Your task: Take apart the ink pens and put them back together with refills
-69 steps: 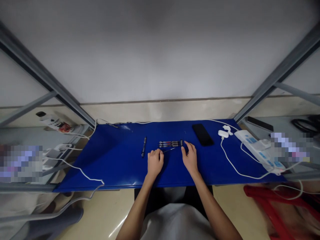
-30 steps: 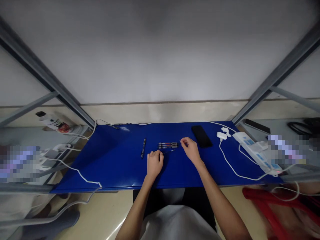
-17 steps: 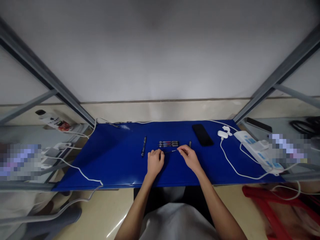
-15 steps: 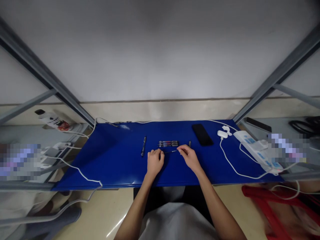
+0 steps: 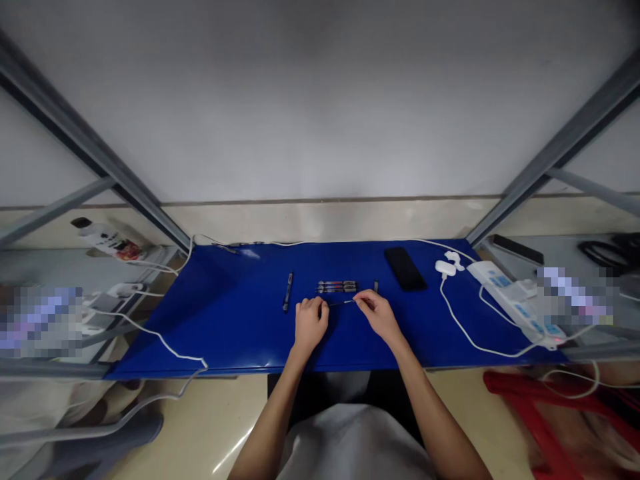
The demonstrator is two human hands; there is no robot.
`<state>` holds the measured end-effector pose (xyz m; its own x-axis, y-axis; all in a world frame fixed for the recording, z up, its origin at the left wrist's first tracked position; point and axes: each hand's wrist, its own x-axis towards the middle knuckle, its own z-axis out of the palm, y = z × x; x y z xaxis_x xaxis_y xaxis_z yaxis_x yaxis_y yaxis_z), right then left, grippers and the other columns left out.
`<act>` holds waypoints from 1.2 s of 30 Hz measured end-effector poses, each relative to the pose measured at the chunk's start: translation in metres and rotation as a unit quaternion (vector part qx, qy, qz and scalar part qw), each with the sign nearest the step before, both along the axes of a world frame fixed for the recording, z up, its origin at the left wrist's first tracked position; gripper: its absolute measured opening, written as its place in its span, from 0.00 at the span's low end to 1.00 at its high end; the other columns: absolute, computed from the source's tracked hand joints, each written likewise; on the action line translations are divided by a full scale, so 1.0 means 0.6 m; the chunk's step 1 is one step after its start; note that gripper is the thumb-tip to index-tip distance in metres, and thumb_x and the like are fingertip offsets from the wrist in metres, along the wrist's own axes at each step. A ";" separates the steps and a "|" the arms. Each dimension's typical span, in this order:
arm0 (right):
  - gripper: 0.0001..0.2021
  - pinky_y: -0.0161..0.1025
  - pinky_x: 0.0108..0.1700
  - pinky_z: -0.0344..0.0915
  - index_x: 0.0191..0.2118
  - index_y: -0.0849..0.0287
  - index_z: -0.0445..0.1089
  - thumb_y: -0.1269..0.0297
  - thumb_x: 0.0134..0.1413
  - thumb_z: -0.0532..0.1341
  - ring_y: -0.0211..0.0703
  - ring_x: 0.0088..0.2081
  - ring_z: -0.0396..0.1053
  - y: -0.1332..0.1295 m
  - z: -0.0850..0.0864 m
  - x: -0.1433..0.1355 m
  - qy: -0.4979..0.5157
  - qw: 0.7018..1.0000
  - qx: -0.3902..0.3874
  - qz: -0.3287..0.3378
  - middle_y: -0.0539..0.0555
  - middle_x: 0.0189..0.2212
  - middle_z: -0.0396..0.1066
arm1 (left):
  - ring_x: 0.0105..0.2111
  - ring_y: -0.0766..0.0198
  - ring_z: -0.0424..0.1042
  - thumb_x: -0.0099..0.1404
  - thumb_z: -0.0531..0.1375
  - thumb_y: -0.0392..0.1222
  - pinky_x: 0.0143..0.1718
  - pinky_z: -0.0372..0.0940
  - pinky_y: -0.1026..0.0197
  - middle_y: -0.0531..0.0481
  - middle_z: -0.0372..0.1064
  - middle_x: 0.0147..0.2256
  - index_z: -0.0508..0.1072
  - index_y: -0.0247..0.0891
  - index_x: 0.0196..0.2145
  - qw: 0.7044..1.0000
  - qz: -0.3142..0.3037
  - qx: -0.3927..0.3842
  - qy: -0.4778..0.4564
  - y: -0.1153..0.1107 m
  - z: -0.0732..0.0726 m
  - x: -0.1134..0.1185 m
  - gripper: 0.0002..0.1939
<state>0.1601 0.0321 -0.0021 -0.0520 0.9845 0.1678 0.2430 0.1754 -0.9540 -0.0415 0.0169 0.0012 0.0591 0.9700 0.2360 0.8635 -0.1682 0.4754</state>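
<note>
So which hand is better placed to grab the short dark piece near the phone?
Likely the right hand: the short dark piece lies beyond it; the left hand is farther. Both seemingly hold the thin rod.

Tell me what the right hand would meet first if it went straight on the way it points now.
Probably the row of pens, lying just beyond the fingertips of the right hand, though the exact depth is unclear.
</note>
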 end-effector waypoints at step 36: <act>0.10 0.43 0.46 0.68 0.36 0.56 0.75 0.56 0.57 0.60 0.47 0.41 0.73 -0.008 -0.001 -0.021 0.013 1.000 0.005 -0.005 0.55 0.37 0.75 | 0.32 0.60 0.64 0.71 0.47 0.40 0.36 0.50 0.58 0.50 0.69 0.29 0.65 0.40 0.29 1.000 -0.012 0.014 -0.002 -0.001 -0.002 -0.002 0.14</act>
<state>0.1475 0.0274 -0.0025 -0.0367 0.9833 0.1781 0.2200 0.1818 -0.9584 -0.0425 0.0162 0.0001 0.0810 0.9611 0.2639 0.8569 -0.2024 0.4742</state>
